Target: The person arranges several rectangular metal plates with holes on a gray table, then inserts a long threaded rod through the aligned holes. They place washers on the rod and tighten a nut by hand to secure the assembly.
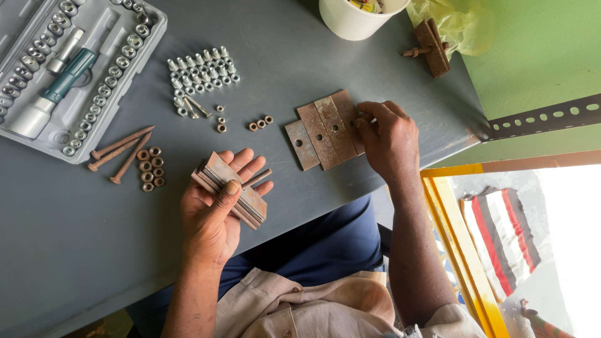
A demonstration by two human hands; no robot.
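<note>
**A:** Surface and surroundings?

**B:** One grey worktop [325,56], matte, its right edge running diagonally. Beyond that edge: green wall, a perforated metal strip [544,117], a yellow frame [460,244], a striped cloth [501,235] below.

**A:** Containers?

**B:** Grey socket case [134,81], open, top left corner: rows of sockets, one teal-handled driver [66,75]. White tub [354,19] at the top edge; contents too cropped to tell. Yellow bag [457,22] beside it.

**A:** Loose stock?

**B:** Silver bolts [200,69] grouped near the case; rusty nuts [150,169] and three long rusty bolts [119,153] towards the left; three more nuts mid-worktop.

**A:** Hands?

**B:** Left hand [216,213], near the front edge, palm up, thumb clamped over a stack of plates [231,191] with a bolt [256,178] through it. Right hand [388,141], fingers curled, pinching the end plate of a row of rusty plates [322,131] lying flat near the right edge.
</note>
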